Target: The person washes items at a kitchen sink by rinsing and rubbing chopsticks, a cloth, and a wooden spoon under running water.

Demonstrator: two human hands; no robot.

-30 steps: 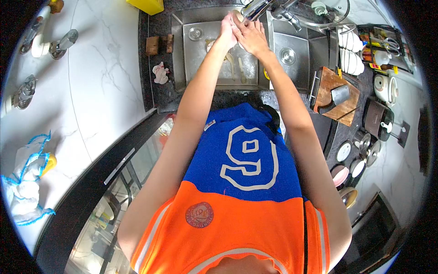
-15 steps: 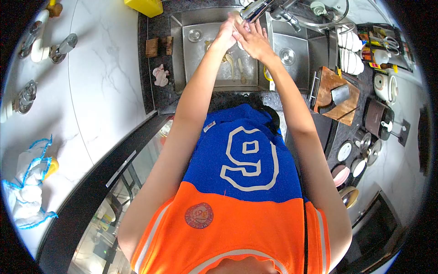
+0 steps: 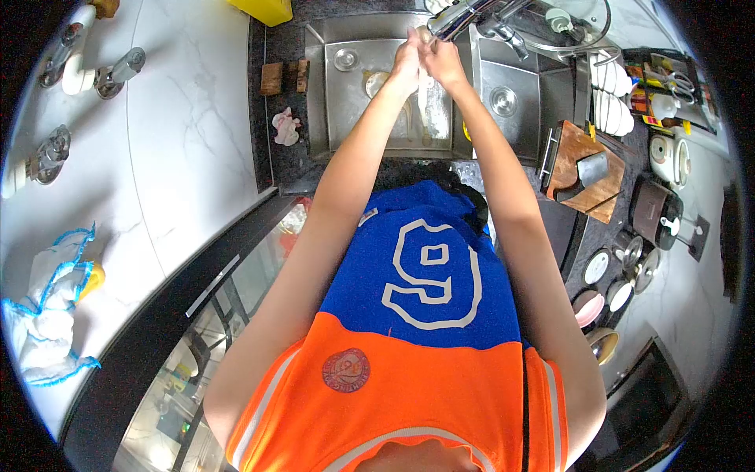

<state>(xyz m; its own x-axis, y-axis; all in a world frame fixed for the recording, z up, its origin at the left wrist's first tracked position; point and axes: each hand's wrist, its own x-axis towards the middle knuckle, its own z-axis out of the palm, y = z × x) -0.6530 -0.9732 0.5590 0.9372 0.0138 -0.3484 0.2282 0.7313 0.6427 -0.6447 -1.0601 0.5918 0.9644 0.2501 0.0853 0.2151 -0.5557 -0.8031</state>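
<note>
My left hand (image 3: 407, 63) and my right hand (image 3: 445, 63) are close together over the large sink basin (image 3: 346, 102), just below the chrome faucet (image 3: 456, 17). Both look closed, with fingers curled towards each other. Whatever they may hold is hidden between them. A pale stream, apparently water, falls below them into the basin. On its floor lie a small dish (image 3: 376, 83), partly covered by my left wrist, and a pale spoon (image 3: 408, 118) partly behind my left forearm.
Right of the large basin is a smaller basin (image 3: 503, 130). Further right are a wooden cutting board (image 3: 605, 193) with a cleaver (image 3: 591, 168), and white dishes (image 3: 609, 106) in a rack. A pinkish cloth (image 3: 286, 126) and wooden blocks (image 3: 271, 79) sit on the left ledge.
My right hand has gone from flat, fingers spread, to curled against my left hand. A pale stream now falls beneath them. The whole view has shifted slightly.
</note>
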